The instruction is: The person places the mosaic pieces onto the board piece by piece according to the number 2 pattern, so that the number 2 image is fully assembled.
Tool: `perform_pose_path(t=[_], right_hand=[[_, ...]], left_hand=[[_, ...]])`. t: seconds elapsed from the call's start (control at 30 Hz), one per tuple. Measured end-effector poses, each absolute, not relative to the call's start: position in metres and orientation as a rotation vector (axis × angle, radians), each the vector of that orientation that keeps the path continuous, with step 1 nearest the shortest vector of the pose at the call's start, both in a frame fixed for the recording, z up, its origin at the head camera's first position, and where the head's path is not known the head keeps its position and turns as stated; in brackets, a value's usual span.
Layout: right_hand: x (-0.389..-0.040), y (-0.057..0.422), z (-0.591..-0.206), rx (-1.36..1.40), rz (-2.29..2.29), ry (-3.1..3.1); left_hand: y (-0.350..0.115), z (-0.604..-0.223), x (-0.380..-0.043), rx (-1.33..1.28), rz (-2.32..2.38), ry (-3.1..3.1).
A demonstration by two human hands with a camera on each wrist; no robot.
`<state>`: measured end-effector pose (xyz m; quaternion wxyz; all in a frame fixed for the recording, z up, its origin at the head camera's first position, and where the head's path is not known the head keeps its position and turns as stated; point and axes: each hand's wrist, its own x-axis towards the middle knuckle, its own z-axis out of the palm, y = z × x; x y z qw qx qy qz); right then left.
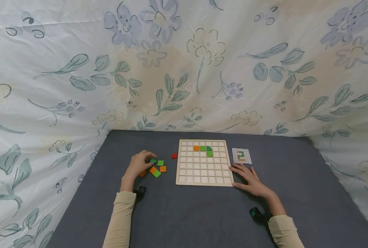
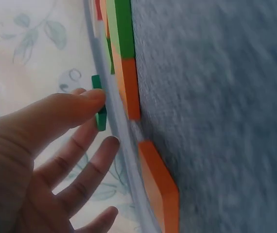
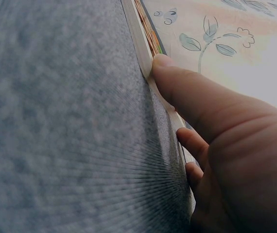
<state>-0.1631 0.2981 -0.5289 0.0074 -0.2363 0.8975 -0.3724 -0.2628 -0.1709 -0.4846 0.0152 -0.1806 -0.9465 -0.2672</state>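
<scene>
My left hand (image 1: 138, 164) pinches a small dark green tile (image 2: 99, 121) between thumb and fingertips, held just over the loose tiles left of the board. Around it lie a green tile (image 1: 160, 163), a small orange tile (image 1: 163, 169), an orange tile touching a green one (image 1: 156, 174), and an orange tile (image 1: 143, 174) partly under the hand. On the wooden grid board (image 1: 199, 172), an orange tile (image 1: 196, 148), two green tiles and a dark green round-edged tile (image 1: 209, 148) sit in upper cells. My right hand (image 1: 249, 179) rests, fingers spread, at the board's lower right edge.
A red tile (image 1: 174, 156) lies by the board's left side. Right of the board is a printed pattern card (image 1: 241, 156). The dark grey tabletop (image 1: 190, 217) ends at a floral cloth (image 1: 184, 103) behind and at the sides.
</scene>
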Motion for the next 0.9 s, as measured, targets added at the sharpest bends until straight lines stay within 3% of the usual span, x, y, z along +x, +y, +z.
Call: perform_pose_path(t=[0.9], right_hand=[[-0.162, 0.297, -0.53, -0.732, -1.164, 2.822]], left_hand=[[-0.129, -0.483, -0.273, -0.75, -1.091, -2.937]])
